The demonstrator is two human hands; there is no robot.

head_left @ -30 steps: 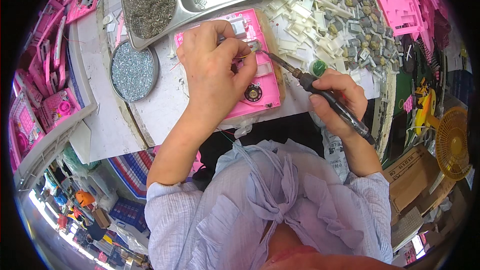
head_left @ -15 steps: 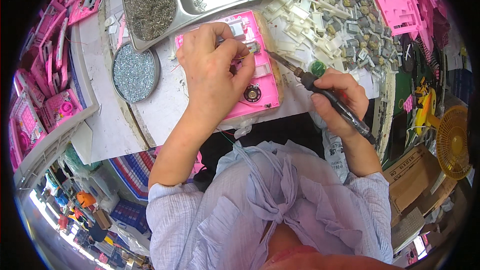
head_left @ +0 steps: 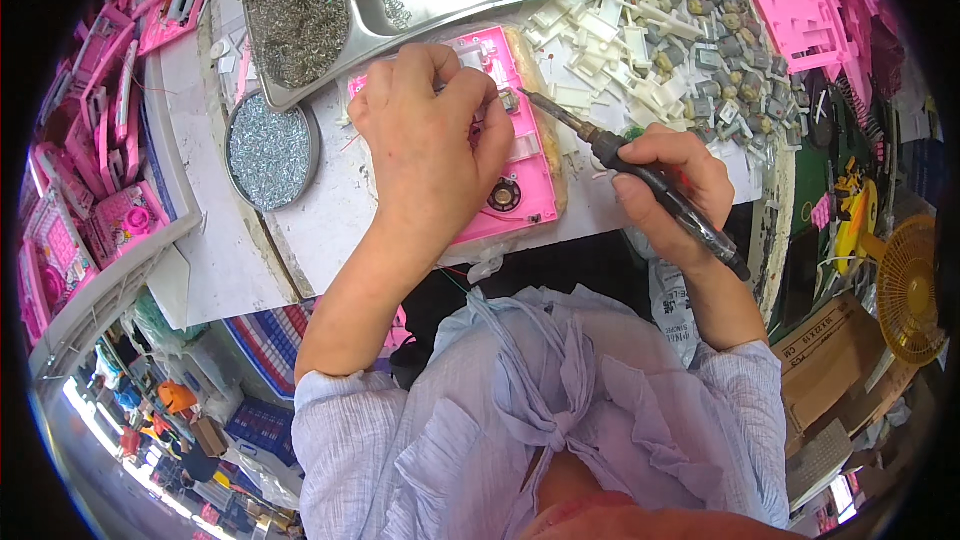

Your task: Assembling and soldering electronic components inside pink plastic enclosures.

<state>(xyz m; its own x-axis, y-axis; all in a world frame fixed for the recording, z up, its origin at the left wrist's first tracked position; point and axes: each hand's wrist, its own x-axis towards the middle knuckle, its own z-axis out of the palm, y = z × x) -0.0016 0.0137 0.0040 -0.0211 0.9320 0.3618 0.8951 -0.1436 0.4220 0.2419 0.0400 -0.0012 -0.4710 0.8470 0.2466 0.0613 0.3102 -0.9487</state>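
A pink plastic housing (head_left: 535, 165) lies on a padded block, with a small round speaker (head_left: 504, 194) set in its near end. My left hand (head_left: 425, 135) is over the housing, thumb and fingers pinched together; whatever is between them is hidden by the hand. Beside those fingertips a small metal part (head_left: 510, 101) sits in the housing. My right hand (head_left: 680, 185) grips a soldering iron (head_left: 655, 185) by its dark handle. Its tip points left and reaches the housing's right edge, close to the metal part; whether they touch I cannot tell.
A round tin of small screws (head_left: 270, 155) stands left of the housing. Behind it is a metal tray (head_left: 440, 15) heaped with springs. White plastic pieces (head_left: 610, 35) and small motors (head_left: 735, 70) lie piled at right. Pink housings (head_left: 90, 150) fill the left side.
The iron and my right hand have shifted slightly left, bringing the tip nearer the metal part. My left hand has turned a little, and the thin wires at its fingertips are now hidden.
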